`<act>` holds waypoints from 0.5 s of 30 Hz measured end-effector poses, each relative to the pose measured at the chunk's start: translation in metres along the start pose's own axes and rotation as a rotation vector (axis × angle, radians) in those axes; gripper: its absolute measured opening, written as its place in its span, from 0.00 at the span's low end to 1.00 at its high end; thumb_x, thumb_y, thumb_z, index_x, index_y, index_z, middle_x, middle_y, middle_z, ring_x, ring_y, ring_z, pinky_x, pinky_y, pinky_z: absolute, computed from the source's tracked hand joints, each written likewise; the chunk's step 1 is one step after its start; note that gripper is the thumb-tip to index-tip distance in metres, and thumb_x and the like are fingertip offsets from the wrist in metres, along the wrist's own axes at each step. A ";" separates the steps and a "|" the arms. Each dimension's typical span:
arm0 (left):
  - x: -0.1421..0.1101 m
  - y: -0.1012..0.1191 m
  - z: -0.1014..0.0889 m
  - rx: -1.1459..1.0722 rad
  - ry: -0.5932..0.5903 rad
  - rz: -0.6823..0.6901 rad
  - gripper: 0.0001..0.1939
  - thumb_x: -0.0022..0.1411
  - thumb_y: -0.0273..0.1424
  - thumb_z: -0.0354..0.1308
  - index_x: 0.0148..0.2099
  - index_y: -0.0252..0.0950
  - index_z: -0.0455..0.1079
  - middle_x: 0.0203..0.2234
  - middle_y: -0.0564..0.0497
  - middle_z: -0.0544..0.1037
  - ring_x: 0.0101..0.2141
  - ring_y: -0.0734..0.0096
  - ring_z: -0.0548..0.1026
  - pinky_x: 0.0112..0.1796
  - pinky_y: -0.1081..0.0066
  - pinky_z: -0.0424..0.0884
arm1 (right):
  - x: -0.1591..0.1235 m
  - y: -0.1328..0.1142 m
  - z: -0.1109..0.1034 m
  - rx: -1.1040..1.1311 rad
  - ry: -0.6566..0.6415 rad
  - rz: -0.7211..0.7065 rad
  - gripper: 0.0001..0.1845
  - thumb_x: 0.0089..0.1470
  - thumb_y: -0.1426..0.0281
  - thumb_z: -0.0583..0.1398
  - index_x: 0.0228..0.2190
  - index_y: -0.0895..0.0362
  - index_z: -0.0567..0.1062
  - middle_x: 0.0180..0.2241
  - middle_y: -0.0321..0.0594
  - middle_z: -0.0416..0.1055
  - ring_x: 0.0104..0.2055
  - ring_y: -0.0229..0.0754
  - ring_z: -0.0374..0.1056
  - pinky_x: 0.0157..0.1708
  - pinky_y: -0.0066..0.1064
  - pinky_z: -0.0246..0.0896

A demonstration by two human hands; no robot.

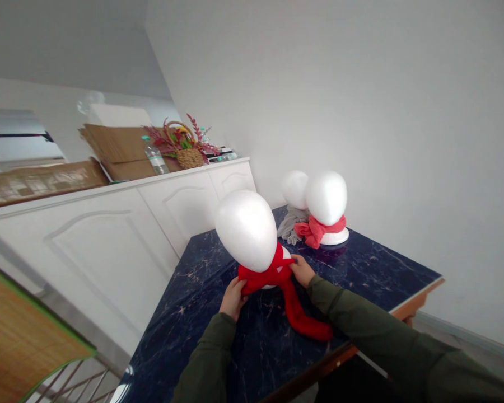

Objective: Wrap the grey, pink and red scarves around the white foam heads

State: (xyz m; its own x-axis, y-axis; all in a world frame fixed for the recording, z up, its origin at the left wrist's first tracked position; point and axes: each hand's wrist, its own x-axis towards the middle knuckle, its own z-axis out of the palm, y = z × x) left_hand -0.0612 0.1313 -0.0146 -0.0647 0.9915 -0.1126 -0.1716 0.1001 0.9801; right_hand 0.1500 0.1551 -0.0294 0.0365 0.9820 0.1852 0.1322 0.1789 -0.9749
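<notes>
A white foam mannequin head [247, 228] stands close to me on the table, with a red scarf [262, 278] wrapped round its neck. One long end of the scarf trails over the tabletop toward the front edge. On the left side of the neck, my left hand [234, 298] has its fingers closed on the red cloth. Over on the right side, my right hand [302, 271] pinches another part of the same scarf beside the white base.
Behind stand two more white heads, one with a coral scarf [319, 228], the other with a grey scarf [293, 223]. The dark blue marbled table [378, 268] meets a white cabinet [92, 235] bearing cardboard, a bottle [155, 157] and a flower basket [189, 158]. A woven mat [21, 330] lies lower left.
</notes>
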 end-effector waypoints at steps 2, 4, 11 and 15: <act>-0.008 0.001 0.007 -0.003 -0.075 0.014 0.15 0.45 0.33 0.59 0.39 0.35 0.67 0.21 0.55 0.70 0.17 0.82 0.63 0.16 0.81 0.51 | -0.006 -0.005 -0.003 0.099 0.002 0.028 0.16 0.48 0.64 0.49 0.35 0.59 0.68 0.27 0.39 0.71 0.32 0.41 0.67 0.35 0.35 0.63; -0.016 0.003 0.013 -0.010 -0.158 0.034 0.18 0.46 0.34 0.60 0.41 0.35 0.67 0.26 0.53 0.73 0.20 0.81 0.66 0.18 0.81 0.56 | -0.017 -0.010 -0.011 0.174 -0.010 0.054 0.15 0.47 0.63 0.49 0.33 0.59 0.68 0.25 0.40 0.71 0.28 0.41 0.67 0.29 0.34 0.64; -0.033 -0.003 0.031 0.048 -0.423 -0.019 0.26 0.46 0.33 0.62 0.48 0.39 0.63 0.51 0.42 0.64 0.38 0.68 0.72 0.34 0.73 0.67 | -0.071 -0.001 -0.100 0.490 0.094 0.303 0.10 0.42 0.68 0.55 0.30 0.58 0.69 0.23 0.41 0.71 0.23 0.41 0.67 0.25 0.32 0.65; -0.032 -0.008 0.033 0.098 -0.400 -0.056 0.24 0.46 0.32 0.62 0.47 0.37 0.63 0.50 0.40 0.65 0.37 0.69 0.72 0.34 0.72 0.67 | -0.097 0.014 -0.176 0.259 0.219 0.334 0.12 0.45 0.66 0.52 0.31 0.57 0.70 0.26 0.44 0.73 0.24 0.42 0.69 0.26 0.32 0.65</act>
State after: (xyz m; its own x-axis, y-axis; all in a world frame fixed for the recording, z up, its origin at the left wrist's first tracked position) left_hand -0.0248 0.1012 -0.0138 0.3320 0.9366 -0.1123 -0.0687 0.1427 0.9874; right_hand 0.3230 0.0513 -0.0391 0.2463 0.9576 -0.1492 -0.1731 -0.1080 -0.9790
